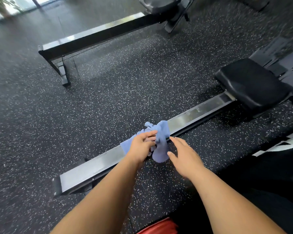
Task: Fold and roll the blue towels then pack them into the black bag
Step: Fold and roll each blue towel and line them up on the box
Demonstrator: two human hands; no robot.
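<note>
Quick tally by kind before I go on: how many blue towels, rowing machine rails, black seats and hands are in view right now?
Crumpled blue cloth towel: 1
Long metal rowing machine rails: 2
Black padded seats: 2
Bare hands, left and right: 2
Total: 7
The far seat is blurred.
</note>
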